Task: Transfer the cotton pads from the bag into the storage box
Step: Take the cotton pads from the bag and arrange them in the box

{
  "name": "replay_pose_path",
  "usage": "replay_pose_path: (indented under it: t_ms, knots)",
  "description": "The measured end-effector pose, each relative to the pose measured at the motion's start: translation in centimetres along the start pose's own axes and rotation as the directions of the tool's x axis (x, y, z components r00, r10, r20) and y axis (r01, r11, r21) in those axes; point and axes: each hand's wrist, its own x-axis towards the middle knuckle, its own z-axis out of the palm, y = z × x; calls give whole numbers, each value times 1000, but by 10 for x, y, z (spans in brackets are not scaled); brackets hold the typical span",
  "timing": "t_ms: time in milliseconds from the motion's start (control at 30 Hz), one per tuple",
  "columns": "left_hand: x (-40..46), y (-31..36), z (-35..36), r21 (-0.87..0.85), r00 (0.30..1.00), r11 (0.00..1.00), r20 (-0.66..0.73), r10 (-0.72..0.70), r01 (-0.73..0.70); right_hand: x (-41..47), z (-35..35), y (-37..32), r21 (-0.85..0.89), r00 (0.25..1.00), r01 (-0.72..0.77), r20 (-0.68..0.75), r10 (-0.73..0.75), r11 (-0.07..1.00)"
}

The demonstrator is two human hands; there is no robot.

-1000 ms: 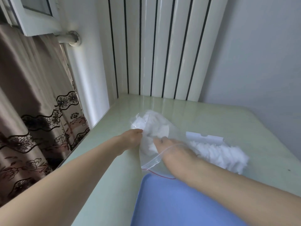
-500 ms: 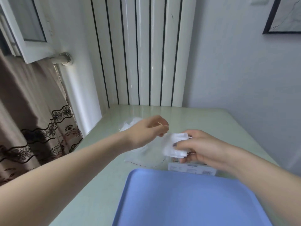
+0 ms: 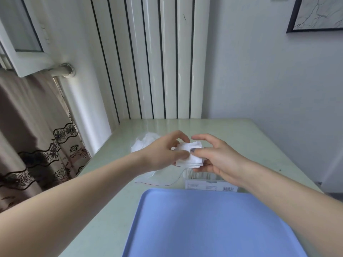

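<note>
Hands meet above the table: left hand (image 3: pixel 163 152) and right hand (image 3: pixel 216 157) both pinch a small stack of cotton pads (image 3: pixel 191 154). Next, I judge, it goes down into the clear storage box (image 3: pixel 207 179) just beneath.

Cotton pads (image 3: pixel 191 154) soft, matt, fibrous white. Bag (image 3: pixel 157 178) clear glossy plastic film. Tray (image 3: pixel 204 225) smooth matt blue plastic. Table (image 3: pixel 241 130) glossy pale green. Curtain (image 3: pixel 37 136) cloth, lace trim.

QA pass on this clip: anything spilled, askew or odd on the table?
Nothing spilled or damaged. Both hands, left and right, hold a wad of pads above the table. The bag lies slack behind, pads inside. The box sits mostly hidden under the right hand.
</note>
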Motion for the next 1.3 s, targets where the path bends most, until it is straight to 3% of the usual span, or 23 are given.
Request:
replay_pose_path:
  t_ms: [133,233,267,333,400,533,600,700,867,967,1033,1100,1233,1300]
  knots:
    - [6,-2,0,-2,999,1000,-49,17,-17,2,3,0,-83,997,72,2,-72,994]
    - [8,-4,2,-18,997,997,5,-72,72,10,-3,2,-185,991,67,-99,-87,980]
    - [7,-5,3,47,991,992,60,-122,119,13,-8,3,-233,988,43,-137,-77,972]
    - [6,-13,3,354,966,924,155,-208,142,19,-19,3,-359,983,-33,-181,-35,933]
    - [5,-20,6,520,960,846,156,-232,120,22,-28,3,-506,980,-117,-200,16,854]
    - [14,-30,12,534,960,825,86,-267,182,27,-21,7,-777,977,-160,-211,-12,609]
    - [21,-35,16,530,951,821,81,-297,211,32,-11,12,-846,980,-157,-197,-24,510]
    - [27,-37,19,559,950,807,102,-295,191,41,4,17,-886,987,-133,-161,-26,445]
    - [28,-40,20,684,950,723,154,-270,95,59,7,15,-879,983,-177,-179,39,442]
    - [32,-44,26,679,953,730,164,-256,79,68,4,19,-812,977,-211,-169,127,544]
    - [35,-46,29,657,957,751,164,-238,74,70,6,22,-812,977,-213,-165,136,543]
    - [38,-50,31,615,960,784,162,-228,82,67,8,23,-871,984,-180,-165,74,457]
    - [41,-52,37,555,963,826,156,-219,98,57,19,25,-992,994,-39,-51,-101,116]
    - [41,-49,41,549,965,831,161,-209,88,56,24,28,-995,996,-12,-20,-85,99]
